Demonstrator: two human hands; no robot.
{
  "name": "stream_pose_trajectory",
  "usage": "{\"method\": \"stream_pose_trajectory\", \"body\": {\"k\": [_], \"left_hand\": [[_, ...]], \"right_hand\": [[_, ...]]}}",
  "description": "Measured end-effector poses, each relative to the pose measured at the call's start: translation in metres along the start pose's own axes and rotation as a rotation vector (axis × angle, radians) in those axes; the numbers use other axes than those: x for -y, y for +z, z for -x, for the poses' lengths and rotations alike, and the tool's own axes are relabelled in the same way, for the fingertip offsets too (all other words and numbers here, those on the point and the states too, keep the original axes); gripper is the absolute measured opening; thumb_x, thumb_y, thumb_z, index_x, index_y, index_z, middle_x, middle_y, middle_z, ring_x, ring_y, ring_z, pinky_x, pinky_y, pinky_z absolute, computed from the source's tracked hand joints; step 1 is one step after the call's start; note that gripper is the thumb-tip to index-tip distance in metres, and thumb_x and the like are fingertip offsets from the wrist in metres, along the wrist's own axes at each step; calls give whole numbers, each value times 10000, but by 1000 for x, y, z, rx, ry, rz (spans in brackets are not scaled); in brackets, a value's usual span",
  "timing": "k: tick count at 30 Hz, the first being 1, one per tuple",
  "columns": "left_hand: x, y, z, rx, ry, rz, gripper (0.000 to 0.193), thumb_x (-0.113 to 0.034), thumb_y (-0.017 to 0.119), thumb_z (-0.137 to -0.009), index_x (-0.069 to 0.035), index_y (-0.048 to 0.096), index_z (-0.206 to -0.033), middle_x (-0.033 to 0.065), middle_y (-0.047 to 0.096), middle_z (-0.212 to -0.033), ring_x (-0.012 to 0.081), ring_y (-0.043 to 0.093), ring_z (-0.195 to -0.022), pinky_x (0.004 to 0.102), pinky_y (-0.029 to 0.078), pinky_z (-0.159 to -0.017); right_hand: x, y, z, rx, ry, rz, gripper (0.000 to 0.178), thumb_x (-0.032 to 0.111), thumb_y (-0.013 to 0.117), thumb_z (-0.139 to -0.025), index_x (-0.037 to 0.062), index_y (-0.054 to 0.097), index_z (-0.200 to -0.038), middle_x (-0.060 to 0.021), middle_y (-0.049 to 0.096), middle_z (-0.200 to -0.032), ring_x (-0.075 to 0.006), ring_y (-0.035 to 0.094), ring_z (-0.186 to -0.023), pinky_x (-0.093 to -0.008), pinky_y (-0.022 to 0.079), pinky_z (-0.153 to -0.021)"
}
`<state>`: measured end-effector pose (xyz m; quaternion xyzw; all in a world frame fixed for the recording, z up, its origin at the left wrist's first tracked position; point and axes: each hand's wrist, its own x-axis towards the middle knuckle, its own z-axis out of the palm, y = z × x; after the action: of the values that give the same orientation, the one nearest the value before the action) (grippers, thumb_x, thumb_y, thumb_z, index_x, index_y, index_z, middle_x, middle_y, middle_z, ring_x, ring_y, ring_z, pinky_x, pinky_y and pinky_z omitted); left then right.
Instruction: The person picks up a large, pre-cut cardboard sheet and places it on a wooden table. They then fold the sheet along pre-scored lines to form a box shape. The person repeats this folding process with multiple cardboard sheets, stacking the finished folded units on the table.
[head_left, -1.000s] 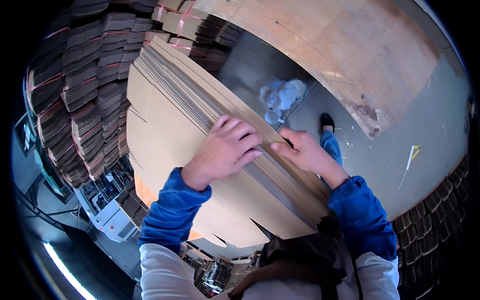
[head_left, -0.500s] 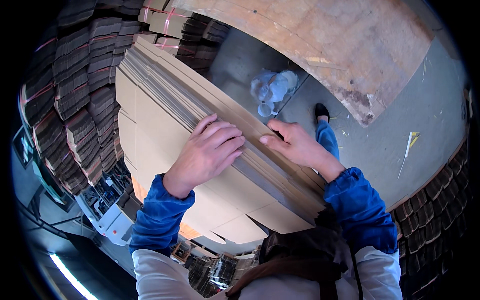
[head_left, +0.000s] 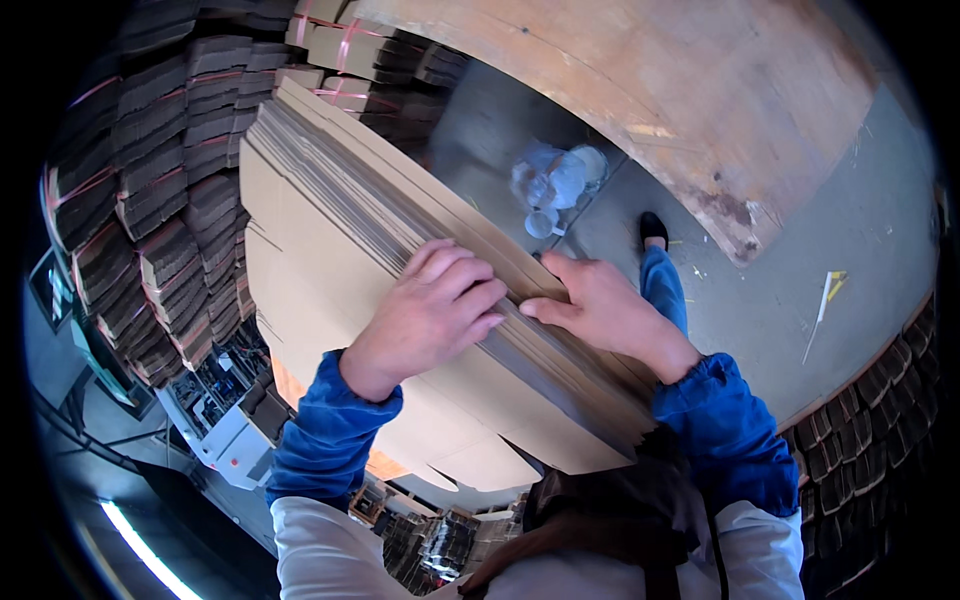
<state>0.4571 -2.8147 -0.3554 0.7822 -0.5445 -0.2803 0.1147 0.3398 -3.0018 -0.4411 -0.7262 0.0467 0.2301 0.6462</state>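
A thick bundle of flat brown cardboard sheets [head_left: 340, 290] stands on edge before me, running from far left to near right. Over its top edges my left hand [head_left: 430, 315] is closed, fingers curled among the sheets near the middle. My right hand [head_left: 610, 310] grips the sheets on the far right side, its thumb lying along the top edges and its fingers partly hidden behind the outer sheet. The right thumb points toward the left fingertips, a small gap away. At the near end the bundle reaches my dark apron [head_left: 600, 510].
Tied stacks of cardboard [head_left: 170, 210] rise at the left, and more cardboard stacks [head_left: 860, 430] line the right. A worn wooden board [head_left: 680, 90] lies ahead. On the grey floor are clear plastic items [head_left: 555, 185] and a yellow-and-white object [head_left: 828, 290]. A machine [head_left: 230, 435] stands lower left.
The whole view has shifted slightly. My left fingers have curled more over the sheet edges, and my right thumb has come nearer to them. The bundle stays in place between my hands.
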Motion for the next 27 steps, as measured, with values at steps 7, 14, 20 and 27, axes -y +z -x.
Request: {"method": "stream_pose_trajectory", "body": {"k": [7, 14, 20, 27], "left_hand": [[4, 2, -1, -23, 19, -6, 261, -208, 780, -728, -101, 660, -934, 45, 570, -1012, 252, 537, -1023, 463, 430, -992], [5, 3, 4, -40, 14, 18, 254, -233, 780, -730, -103, 646, -902, 29, 558, -971, 235, 533, -1004, 417, 437, -935], [7, 9, 12, -38, 11, 29, 252, -237, 776, -737, -109, 645, -910, 29, 556, -966, 232, 529, -1003, 404, 427, -927], [10, 12, 15, -38, 14, 34, 236, -206, 755, -764, -101, 667, -955, 35, 582, -987, 240, 540, -1008, 423, 437, -958]], "right_hand": [[-2, 5, -2, -23, 0, 50, 410, 309, 708, -851, -26, 479, -907, -280, 607, -802, -475, 601, -805, -521, 463, -695], [-6, 12, -2, -32, 40, 36, 406, 287, 718, -845, -27, 464, -888, -279, 600, -790, -484, 591, -807, -519, 459, -694], [-5, 15, -1, -41, 34, 37, 405, 289, 715, -847, -23, 461, -896, -282, 596, -792, -487, 584, -813, -521, 457, -696], [-9, 17, 0, -79, 29, 50, 407, 301, 714, -842, -16, 466, -907, -280, 604, -795, -479, 593, -809, -522, 460, -697]]}}
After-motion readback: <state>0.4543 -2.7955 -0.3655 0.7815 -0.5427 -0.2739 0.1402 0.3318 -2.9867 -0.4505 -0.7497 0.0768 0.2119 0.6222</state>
